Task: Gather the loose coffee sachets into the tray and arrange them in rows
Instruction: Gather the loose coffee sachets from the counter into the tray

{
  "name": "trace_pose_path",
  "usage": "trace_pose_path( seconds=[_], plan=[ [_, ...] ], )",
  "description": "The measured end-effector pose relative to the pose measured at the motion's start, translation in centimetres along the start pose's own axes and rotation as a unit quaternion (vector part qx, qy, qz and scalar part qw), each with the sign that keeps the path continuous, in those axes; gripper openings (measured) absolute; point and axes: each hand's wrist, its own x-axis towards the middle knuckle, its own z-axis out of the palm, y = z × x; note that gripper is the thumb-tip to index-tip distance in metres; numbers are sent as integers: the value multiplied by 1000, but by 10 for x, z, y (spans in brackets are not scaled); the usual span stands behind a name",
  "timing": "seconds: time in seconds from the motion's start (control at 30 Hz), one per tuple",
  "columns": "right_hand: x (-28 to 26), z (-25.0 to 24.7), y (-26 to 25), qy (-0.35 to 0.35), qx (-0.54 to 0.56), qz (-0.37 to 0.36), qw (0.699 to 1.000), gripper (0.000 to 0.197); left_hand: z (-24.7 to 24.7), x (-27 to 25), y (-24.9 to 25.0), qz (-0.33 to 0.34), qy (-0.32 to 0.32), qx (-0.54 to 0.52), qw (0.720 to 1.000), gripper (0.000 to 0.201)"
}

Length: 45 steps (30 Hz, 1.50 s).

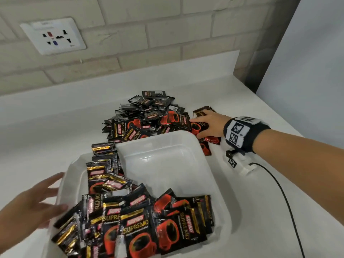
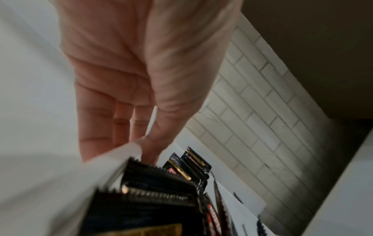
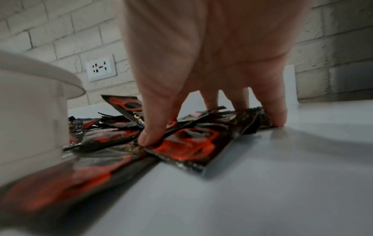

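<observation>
The right hand point(image 1: 208, 125) is spread over a few sachets point(image 1: 202, 128) at the right edge of the loose pile. In the right wrist view, its thumb point(image 3: 153, 127) presses down on one sachet point(image 3: 187, 143) showing a red cup, while the little finger point(image 3: 278, 115) touches the counter point(image 3: 262, 183) just beyond the sachets' far edge. The other fingers come down on the sachets between them. The fingers arch over the packets; none is lifted clear of the counter.

The pile of loose sachets point(image 1: 147, 116) lies just to the left of this hand, on the counter behind the tray point(image 1: 219, 175), its nearest packets touching the tray's far rim.

The left hand point(image 1: 31, 203) is open, its fingers straight and slightly apart, beside the tray's left wall. In the left wrist view the fingertips point(image 2: 149, 150) sit right at the rim point(image 2: 121, 153); motion blur leaves it unclear whether they touch it.

Inside the tray, sachets stand in a row point(image 1: 104, 161) along the left wall, and more lie in overlapping layers point(image 1: 149, 224) across the near end. The far right part of the tray floor is bare.

A wall socket point(image 1: 53, 35) sits in the pale brick wall point(image 1: 167, 34) behind the counter. A black cable point(image 1: 283, 194) trails from the right wrist band point(image 1: 242, 132).
</observation>
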Motion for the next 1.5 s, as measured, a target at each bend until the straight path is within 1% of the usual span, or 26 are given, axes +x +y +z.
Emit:
trace_pose_path(
  seconds=[0.03, 0.07, 0.1, 0.13, 0.33, 0.43, 0.47, 0.53, 0.6, 0.63, 0.7, 0.73, 0.8, 0.87, 0.9, 0.93, 0.97, 1.0, 1.07, 1.1, 1.2, 1.27, 1.37, 1.43, 1.47, 1.5],
  plan=[
    [-1, -1, 2, -2, 1, 2, 1000, 67, 15, -15, 33, -23, -39, -10, 999, 85],
    [-3, -3, 3, -3, 2, 2, 1000, 66, 27, -17, 55, -47, -55, -15, 997, 82],
    [-4, -4, 5, -4, 2, 1, 1000, 64, 37, -16, 67, -61, -67, -11, 996, 80],
    [-5, -5, 6, -4, 0, -1, 1000, 63, 48, -19, 75, -55, -59, -10, 997, 79],
    [0, -9, 11, -10, 20, -17, 1000, 57, 74, -37, 82, -36, -30, -30, 998, 76],
    [5, -18, 11, 31, 60, -23, 997, 51, 76, -42, 85, -40, -42, -29, 998, 75],
    [7, -21, 11, 53, 66, -13, 996, 54, 75, -44, 89, -45, -47, -32, 997, 75],
    [10, -24, 11, 77, 55, 20, 995, 66, 72, -45, 95, -68, -60, -37, 995, 81],
    [13, -23, 10, 69, 28, 56, 996, 78, 61, -37, 94, -74, -60, -31, 995, 97],
    [14, -21, 10, 65, 22, 67, 995, 79, 51, -32, 90, -57, -43, -27, 997, 94],
    [16, -19, 9, 79, 32, 76, 993, 73, 32, -24, 89, 0, 2, -15, 1000, 68],
    [16, -19, 10, 86, 48, 76, 992, 68, 27, -19, 92, 30, 11, 3, 999, 62],
    [17, -21, 13, 90, 91, 75, 989, 53, 28, -12, 106, 70, 21, 57, 996, 60],
    [17, -23, 18, 92, 134, 73, 984, 38, 40, -10, 133, 105, 12, 87, 991, 53],
    [17, -25, 21, 94, 155, 71, 981, 33, 49, -9, 148, 125, 0, 88, 988, 52],
    [16, -28, 23, 98, 176, 68, 977, 32, 58, -6, 163, 153, -14, 91, 984, 56],
    [16, -30, 26, 103, 195, 66, 973, 33, 67, -1, 176, 175, -26, 103, 979, 59],
    [16, -33, 28, 110, 214, 62, 969, 36, 78, 3, 188, 201, -41, 109, 973, 56],
    [13, -39, 31, 131, 253, 46, 958, 42, 100, 14, 207, 232, -68, 103, 965, 39],
    [11, -41, 32, 143, 268, 37, 952, 43, 113, 20, 216, 242, -76, 102, 962, 36],
    [3, -49, 32, 179, 305, -9, 935, 42, 151, 35, 241, 272, -96, 111, 951, 40],
    [-3, -57, 27, 196, 322, -43, 925, 41, 172, 45, 256, 277, -107, 108, 949, 48],
    [-13, -71, 14, 227, 330, -98, 911, 42, 196, 57, 278, 284, -100, 113, 947, 65],
    [-21, -78, 1, 235, 352, -141, 895, 43, 206, 63, 293, 285, -90, 120, 947, 73],
    [-25, -81, -5, 231, 371, -167, 884, 44, 209, 65, 299, 281, -89, 133, 946, 73],
    [-28, -83, -12, 224, 393, -196, 870, 44, 211, 68, 303, 276, -94, 153, 944, 67]
  ],
)
